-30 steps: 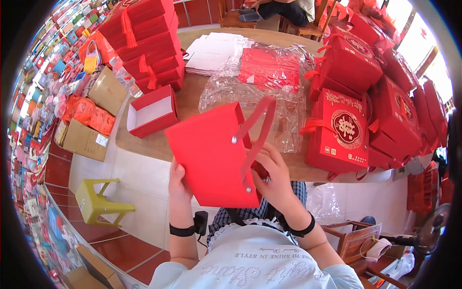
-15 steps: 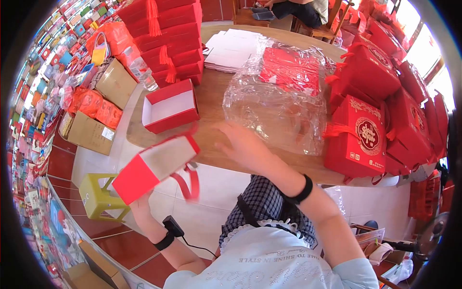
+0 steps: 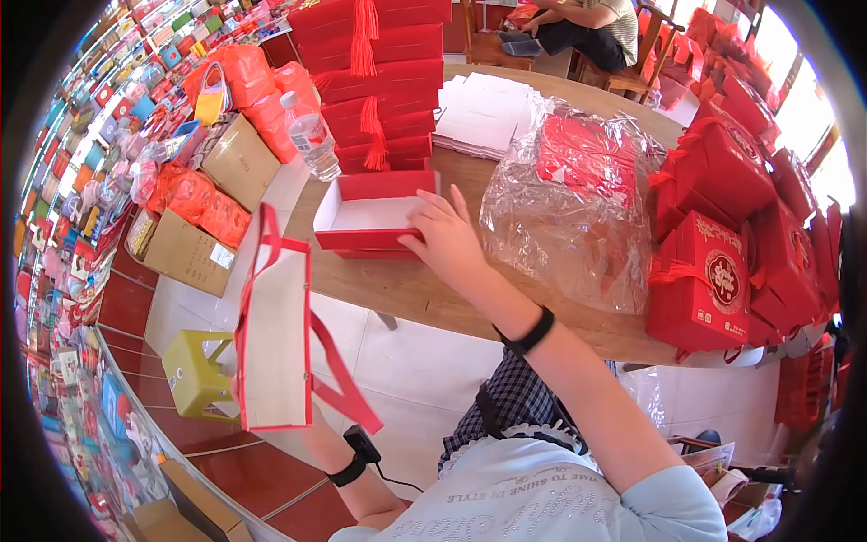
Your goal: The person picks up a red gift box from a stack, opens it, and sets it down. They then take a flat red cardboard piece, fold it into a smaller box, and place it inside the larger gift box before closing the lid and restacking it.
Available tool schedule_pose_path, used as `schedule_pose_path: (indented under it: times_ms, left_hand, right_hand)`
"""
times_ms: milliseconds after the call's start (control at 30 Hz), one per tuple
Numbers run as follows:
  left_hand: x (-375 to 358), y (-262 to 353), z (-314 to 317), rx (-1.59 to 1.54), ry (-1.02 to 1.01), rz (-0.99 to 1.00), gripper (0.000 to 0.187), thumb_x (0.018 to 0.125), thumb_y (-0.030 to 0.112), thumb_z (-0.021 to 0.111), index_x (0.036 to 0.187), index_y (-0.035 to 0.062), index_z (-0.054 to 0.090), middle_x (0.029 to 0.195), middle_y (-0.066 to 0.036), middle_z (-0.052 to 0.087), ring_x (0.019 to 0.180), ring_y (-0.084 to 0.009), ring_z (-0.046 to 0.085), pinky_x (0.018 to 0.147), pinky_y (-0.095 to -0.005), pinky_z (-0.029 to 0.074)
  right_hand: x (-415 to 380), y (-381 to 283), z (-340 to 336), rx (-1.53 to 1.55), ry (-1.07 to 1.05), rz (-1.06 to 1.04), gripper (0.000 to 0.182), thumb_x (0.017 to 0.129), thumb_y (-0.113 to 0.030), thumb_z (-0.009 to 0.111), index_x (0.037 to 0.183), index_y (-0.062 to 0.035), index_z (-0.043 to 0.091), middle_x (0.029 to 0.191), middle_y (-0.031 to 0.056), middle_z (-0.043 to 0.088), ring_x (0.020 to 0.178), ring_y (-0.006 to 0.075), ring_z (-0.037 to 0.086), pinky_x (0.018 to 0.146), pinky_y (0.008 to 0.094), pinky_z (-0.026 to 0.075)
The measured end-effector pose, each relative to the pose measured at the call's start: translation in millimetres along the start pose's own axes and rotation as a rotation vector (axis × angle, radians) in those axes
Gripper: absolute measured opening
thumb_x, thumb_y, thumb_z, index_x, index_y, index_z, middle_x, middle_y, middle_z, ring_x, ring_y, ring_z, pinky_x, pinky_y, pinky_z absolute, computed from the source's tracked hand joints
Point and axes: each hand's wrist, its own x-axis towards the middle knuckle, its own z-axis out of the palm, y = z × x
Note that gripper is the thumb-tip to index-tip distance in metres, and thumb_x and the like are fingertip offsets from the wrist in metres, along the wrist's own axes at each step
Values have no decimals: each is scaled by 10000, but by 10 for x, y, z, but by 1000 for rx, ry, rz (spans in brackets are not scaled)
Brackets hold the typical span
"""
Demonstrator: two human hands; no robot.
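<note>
My left hand point(image 3: 237, 387) is mostly hidden behind a red gift bag point(image 3: 276, 339) and holds it over the floor left of the table. The bag's pale interior faces me, and its red ribbon handles hang out to both sides. My right hand point(image 3: 444, 228) grips the right side of an open red box point(image 3: 366, 240) with a white inside. Its fingers reach over the box wall and the thumb is near the front corner. The box sits at the table's left end, in front of a tall stack of red boxes point(image 3: 384, 86) with tassels.
On the wooden table point(image 3: 456, 185) lie white flat sheets point(image 3: 483, 113) and a clear plastic wrap point(image 3: 560, 235) with red pieces. Red tasselled boxes point(image 3: 704, 280) are piled at right. A water bottle point(image 3: 312, 140) stands by the stack. A green stool point(image 3: 194, 375) is on the floor; a person point(image 3: 587, 32) sits beyond.
My right hand has moved left onto the open box, which has turned. My left hand has tipped the gift bag so its opening faces me. The view has shifted.
</note>
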Motion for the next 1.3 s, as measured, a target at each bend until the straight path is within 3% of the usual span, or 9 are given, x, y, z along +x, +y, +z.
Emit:
schedule_pose_path:
  times_ms: [100, 300, 500, 700, 867, 967, 1067, 1133, 1300]
  left_hand:
    - [-50, 4, 23, -49, 22, 2, 525, 797, 64, 624, 1258, 13, 380, 1262, -166, 457, 1092, -271, 513, 924, -351, 436]
    - [-331, 87, 261, -174, -57, 10, 522, 800, 76, 621, 1258, 14, 379, 1261, -168, 457, 1088, -272, 516, 919, -353, 442]
    - [-739, 205, 433, -294, -154, 18, 520, 803, 88, 618, 1258, 15, 378, 1260, -170, 457, 1085, -272, 520, 914, -356, 448]
    - [-1064, 321, 662, -373, -218, 70, 517, 806, 100, 616, 1257, 16, 377, 1258, -172, 458, 1081, -273, 523, 908, -359, 455]
    - [-1231, 410, 754, -410, -246, 103, 516, 808, 110, 613, 1257, 17, 377, 1257, -174, 458, 1078, -274, 526, 904, -361, 460]
    - [-1308, 459, 773, -419, -260, 115, 515, 810, 116, 612, 1257, 18, 376, 1257, -175, 458, 1076, -274, 528, 901, -362, 463]
    - [-1359, 473, 780, -435, -274, 123, 514, 811, 122, 611, 1257, 18, 376, 1256, -176, 458, 1074, -275, 529, 899, -363, 466]
    - [-1365, 450, 753, -455, -280, 112, 514, 813, 126, 610, 1257, 19, 376, 1256, -177, 458, 1073, -275, 530, 897, -364, 468]
    - [-1286, 280, 703, -610, -284, -26, 513, 815, 136, 608, 1257, 19, 375, 1255, -179, 458, 1070, -275, 533, 892, -366, 473]
  right_hand:
    - [-322, -145, -622, 26, 7, -3, 163, 695, -206, 689, 728, -73, 601, 839, 39, 597, 895, 209, 557, 1040, 461, 270]
    - [-916, 49, -1127, 27, 206, 116, 184, 631, -120, 732, 743, -77, 593, 772, 13, 590, 746, 204, 546, 931, 396, 375]
    - [-1137, -187, -1636, -142, 145, 94, 190, 621, -143, 732, 739, -88, 593, 773, 2, 592, 715, 185, 539, 757, 341, 409]
    - [-1918, 16, -1518, -228, -29, 164, 190, 629, -176, 721, 745, -84, 603, 803, 9, 595, 712, 180, 546, 734, 314, 416]
    - [-1954, 164, -1615, -20, -34, 267, 217, 672, -172, 697, 828, -51, 606, 845, 58, 599, 820, 248, 569, 778, 355, 447]
    - [-1668, 404, -1671, -223, 160, 335, 245, 708, -130, 667, 919, -32, 592, 880, 79, 608, 877, 292, 571, 784, 381, 467]
    - [-1640, 752, -1467, -297, 52, 557, 204, 757, -119, 603, 948, -48, 605, 846, 128, 630, 854, 336, 592, 741, 415, 478]
    - [-1586, 841, -1467, -335, -331, 813, 190, 779, -126, 560, 941, -35, 598, 815, 170, 631, 791, 367, 606, 694, 448, 485]
    - [-1543, 509, -1820, -247, -221, 817, 143, 774, -124, 552, 866, -22, 592, 751, 203, 609, 729, 395, 595, 668, 466, 479]
